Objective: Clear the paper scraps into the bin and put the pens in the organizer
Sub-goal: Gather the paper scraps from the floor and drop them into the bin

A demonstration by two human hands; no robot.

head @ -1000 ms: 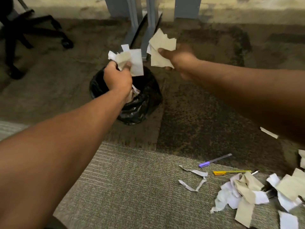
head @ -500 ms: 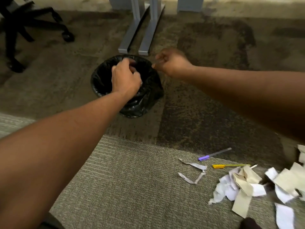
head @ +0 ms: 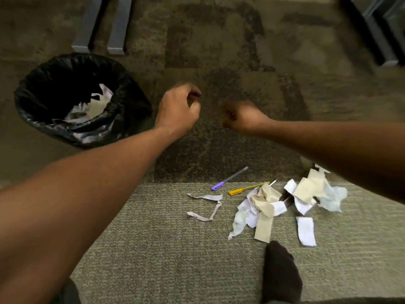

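Note:
A bin with a black liner [head: 128, 99] stands on the floor at the left, with paper scraps [head: 96, 104] lying inside it. My left hand [head: 177, 111] hovers just right of the bin, fingers loosely curled and empty. Further right, my right hand [head: 241, 117] is curled into a fist and holds nothing. Below the hands, a purple pen [head: 228, 179] and a yellow pen [head: 246, 189] lie at the rug's far edge. A pile of white and beige paper scraps [head: 265, 207] sits beside them, and a thin torn strip [head: 208, 207] lies to its left. No organizer is in view.
Grey metal desk feet [head: 118, 29] stand behind the bin, and another dark frame [head: 377, 40] is at the top right. My foot in a dark sock [head: 280, 270] rests on the striped rug [head: 164, 249] near the scrap pile.
Both hands let go of the paper scraps over the bin, then pulled back right and toward me, empty. The view has tilted down and shifted right.

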